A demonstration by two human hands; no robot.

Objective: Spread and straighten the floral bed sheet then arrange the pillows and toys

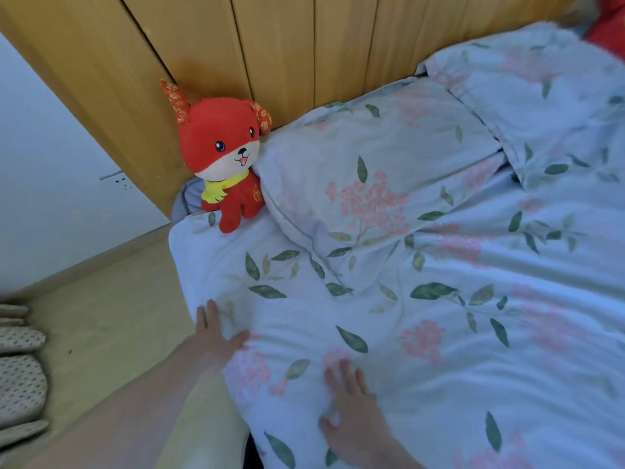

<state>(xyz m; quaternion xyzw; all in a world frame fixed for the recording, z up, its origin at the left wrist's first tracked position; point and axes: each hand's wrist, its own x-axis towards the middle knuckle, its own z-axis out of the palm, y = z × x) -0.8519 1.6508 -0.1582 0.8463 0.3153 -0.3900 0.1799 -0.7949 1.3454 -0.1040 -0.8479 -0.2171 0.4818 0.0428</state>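
The floral bed sheet (456, 316), pale blue with pink blossoms and green leaves, covers the bed across the middle and right of the view, softly rumpled, its near left corner rounded over the mattress edge. Behind it runs the wooden headboard (270, 45) of vertical panels, along the far side. Two pillows in the same floral cloth lie at the far end: the left pillow (365, 170) against the headboard and the right pillow (541, 96) beside it, farther right. A red plush toy (226, 157) with a yellow scarf sits upright at the far left corner of the bed, touching the left pillow and leaning on the headboard. The left hand (213, 333) rests flat on the sheet's near left edge, fingers straight, gripping nothing. The right hand (351, 411) presses flat on the sheet nearer the viewer, fingers spread, holding nothing.
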